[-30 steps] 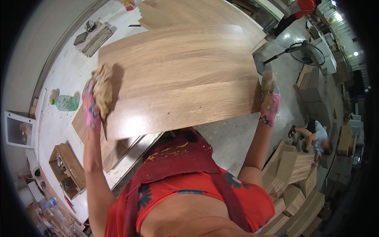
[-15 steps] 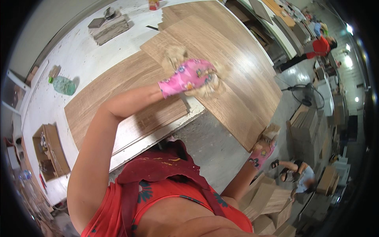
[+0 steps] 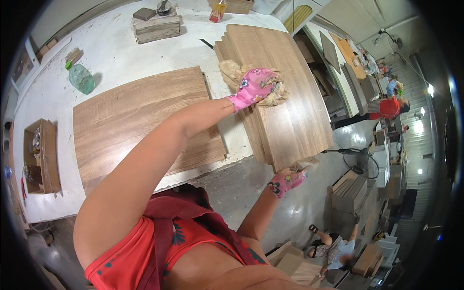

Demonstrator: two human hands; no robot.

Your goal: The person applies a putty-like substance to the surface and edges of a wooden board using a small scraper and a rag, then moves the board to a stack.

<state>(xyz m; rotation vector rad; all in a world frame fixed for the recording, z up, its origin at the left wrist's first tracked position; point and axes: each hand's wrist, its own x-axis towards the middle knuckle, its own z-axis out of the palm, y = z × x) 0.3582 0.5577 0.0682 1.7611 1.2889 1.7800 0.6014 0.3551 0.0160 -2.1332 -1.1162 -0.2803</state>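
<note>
My left hand (image 3: 252,89), in a pink flowered glove, is closed over a crumpled beige rag (image 3: 276,96) and presses it onto the top wood-grain panel of a stack (image 3: 295,116). Part of the rag spreads out beyond the wrist to the left. At the near end of that stack is my right hand (image 3: 286,183), gloved alike, its fingers closed round a small beige pad (image 3: 305,165) against the panel's edge. Whether the pad is folded cloth or sponge I cannot tell. Left of the stack, another wood-grain panel (image 3: 145,116) lies flat under my left forearm.
On the white table (image 3: 116,53) stand a green bottle (image 3: 80,78), a cardboard box (image 3: 42,157), a grey block (image 3: 157,30) and a small orange-red bottle (image 3: 218,11). A fan (image 3: 360,162) is on the floor at right. Two people (image 3: 389,106) (image 3: 338,251) are farther off.
The upper panel has shifted right from across the left panel onto the stack, exposing a strip of white table between. My right hand has moved left along with its near end; the rag stays in my left.
</note>
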